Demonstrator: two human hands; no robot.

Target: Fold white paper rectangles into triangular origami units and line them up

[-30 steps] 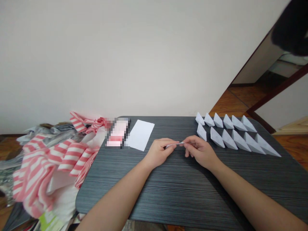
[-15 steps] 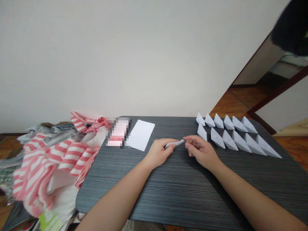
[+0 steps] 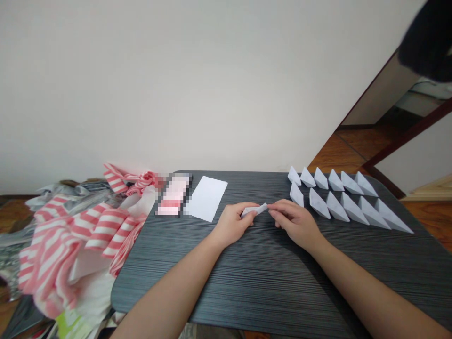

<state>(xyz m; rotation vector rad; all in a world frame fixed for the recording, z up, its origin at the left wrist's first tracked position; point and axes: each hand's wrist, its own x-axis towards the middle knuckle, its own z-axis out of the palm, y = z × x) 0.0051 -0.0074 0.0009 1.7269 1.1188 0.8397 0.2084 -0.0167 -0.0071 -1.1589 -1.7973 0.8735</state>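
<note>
A small piece of folded white paper is held above the middle of the dark table. My left hand grips its left end between thumb and fingers. At the other end, the thumb and forefinger of my right hand close on the paper's tip. Part of the paper is hidden by my left fingers. To the right of my hands stand two rows of folded white paper boats. Flat white paper lies on the table beyond my left hand.
A pixelated, phone-like object lies at the table's left. Red-and-white striped cloth and other fabric are heaped beside the left edge of the dark-grained table. A pale wall rises behind the table.
My right hand has shifted slightly left, and its fingers have closed in at the paper's tip. The paper's right end shows a little more broadly. My left hand stays in place.
</note>
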